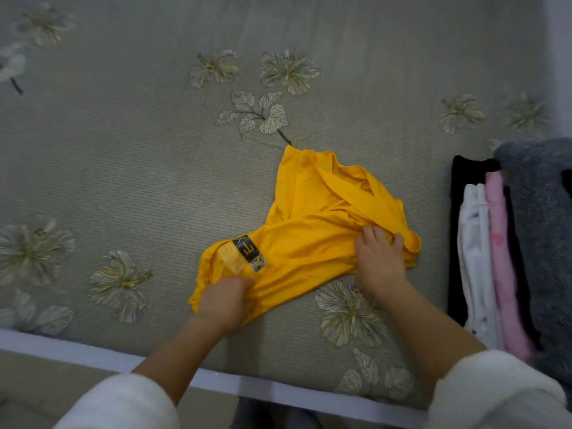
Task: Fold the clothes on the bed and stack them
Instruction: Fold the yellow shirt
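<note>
A crumpled yellow shirt [312,224] with a black printed label lies on the bed, right of centre. My left hand [226,300] grips its near left edge, fingers curled into the cloth. My right hand [379,258] holds the bunched fabric at its right side, fingertips tucked into a fold. At the right edge of the bed stands a stack of folded clothes [495,258]: black, white and pink pieces side by side, with a grey fuzzy one [538,227] beyond them.
The bed [139,165] is covered by a grey-green spread with embroidered flowers, wide and bare to the left and behind the shirt. Its pale front edge [93,354] runs along the bottom. A wall strip shows at the top right.
</note>
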Tool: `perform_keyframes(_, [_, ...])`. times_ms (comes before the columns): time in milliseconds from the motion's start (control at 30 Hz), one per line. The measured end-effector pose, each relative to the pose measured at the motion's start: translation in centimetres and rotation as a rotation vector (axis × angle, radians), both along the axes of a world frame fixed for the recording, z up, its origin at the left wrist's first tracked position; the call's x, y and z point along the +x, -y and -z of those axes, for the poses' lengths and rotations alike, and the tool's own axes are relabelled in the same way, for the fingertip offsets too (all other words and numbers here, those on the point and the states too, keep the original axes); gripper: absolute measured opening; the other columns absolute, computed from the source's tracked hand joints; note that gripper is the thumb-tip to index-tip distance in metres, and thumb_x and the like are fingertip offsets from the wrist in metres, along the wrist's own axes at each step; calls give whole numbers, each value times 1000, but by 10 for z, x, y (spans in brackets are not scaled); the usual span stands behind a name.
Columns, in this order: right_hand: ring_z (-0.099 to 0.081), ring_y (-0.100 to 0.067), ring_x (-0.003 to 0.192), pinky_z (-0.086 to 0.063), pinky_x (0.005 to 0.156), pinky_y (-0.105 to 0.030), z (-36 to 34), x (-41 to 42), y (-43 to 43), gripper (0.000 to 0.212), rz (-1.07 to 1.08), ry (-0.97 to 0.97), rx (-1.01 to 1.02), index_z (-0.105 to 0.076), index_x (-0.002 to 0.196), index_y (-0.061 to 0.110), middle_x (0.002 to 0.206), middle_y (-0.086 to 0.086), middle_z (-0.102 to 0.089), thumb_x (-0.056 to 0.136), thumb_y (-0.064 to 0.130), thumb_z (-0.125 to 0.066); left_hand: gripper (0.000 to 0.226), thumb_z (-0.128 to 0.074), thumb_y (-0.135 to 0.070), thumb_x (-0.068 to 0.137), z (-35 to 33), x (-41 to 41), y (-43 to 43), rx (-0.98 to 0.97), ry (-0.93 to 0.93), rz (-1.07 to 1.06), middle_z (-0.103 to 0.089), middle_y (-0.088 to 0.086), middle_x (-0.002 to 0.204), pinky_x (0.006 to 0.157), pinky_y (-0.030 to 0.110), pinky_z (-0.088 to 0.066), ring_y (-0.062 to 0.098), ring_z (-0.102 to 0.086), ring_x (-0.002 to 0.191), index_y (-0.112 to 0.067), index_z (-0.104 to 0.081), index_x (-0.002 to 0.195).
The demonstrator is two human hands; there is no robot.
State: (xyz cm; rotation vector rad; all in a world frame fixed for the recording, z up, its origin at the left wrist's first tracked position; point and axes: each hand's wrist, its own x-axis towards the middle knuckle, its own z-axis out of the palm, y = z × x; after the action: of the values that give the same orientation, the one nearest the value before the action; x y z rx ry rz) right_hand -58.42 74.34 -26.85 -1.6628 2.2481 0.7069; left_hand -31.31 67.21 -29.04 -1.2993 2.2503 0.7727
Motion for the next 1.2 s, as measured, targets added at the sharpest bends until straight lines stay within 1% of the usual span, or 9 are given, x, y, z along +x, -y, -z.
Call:
perform_keyframes(167, [-48,-22,113,-17,111,-54,-45,-19,-5,8,16,10,67,-57,94,23,103,0,-56,88,24,-51,10,-49,-22,60,-61,3,30,47,-596,-586,-40,-7,49,47,22,-28,6,-40,48,-20,-43,53])
perform_keyframes(300, [-56,-31,80,-42,72,-34,-102,-17,-2,8,284,320,-103,-47,78,15,67,-1,-45,81,12,-54,10,-47,-17,60,-128,19,56,-100,-758,-739,-35,-1,50,48,30,-26,11,-33,49,-13,-41,53])
perform_keyframes(367, [-50,-30,70,-29,51,-29,-140,-17,4,9,421,389,-232,-46,74,11,66,-5,-45,76,8,-55,10,-47,-18,59,-163,25,70,-174,-782,-785,-33,1,51,50,30,-21,14,-30,51,-11,-40,54])
perform_keyframes(600, [-32,-19,48,-20,49,-26,-303,-29,19,35,445,388,-119,-36,50,12,52,-6,-33,72,7,-63,16,-50,-10,68,-300,28,90,-332,-978,-776,-28,2,56,47,28,-19,12,-25,51,-13,-37,58])
perform_keyframes(733, [-32,-20,44,-20,45,-25,-389,-48,26,37,373,281,-530,-34,45,12,47,-5,-32,71,4,-59,5,-48,-12,64,-373,29,113,-409,-1242,-756,-31,4,58,43,21,-21,6,-26,49,-8,-45,65])
perform_keyframes(833, [-33,-26,49,-18,47,-27,-419,-61,42,33,386,174,-852,-30,51,11,54,-8,-31,73,6,-54,16,-48,-16,71,-410,23,141,-582,-1145,-661,-28,3,55,45,26,-20,9,-26,48,-12,-39,59])
perform_keyframes(933, [-45,-31,65,-25,48,-29,-416,-66,69,28,462,186,-770,-34,58,9,60,-9,-37,84,8,-46,32,-46,-18,83,-415,14,172,-710,-616,-459,-38,11,53,50,30,-23,23,-35,50,-11,-38,53])
perform_keyframes(1033, [-54,-29,50,-41,45,-28,-400,-60,95,26,773,620,-669,-48,74,0,54,-15,-54,95,7,-34,26,-37,-14,97,-409,-1,196,-430,-431,-590,-57,20,82,52,36,-44,36,-57,67,-1,-57,85])
perform_keyframes(1200, [-61,-24,93,-47,77,-42,-403,-53,146,26,1039,1264,-816,-60,111,18,113,-11,-65,99,21,-37,28,-41,-8,100,-420,-36,236,244,-1227,-1160,-48,12,133,54,32,-59,28,-56,106,-5,-53,125])
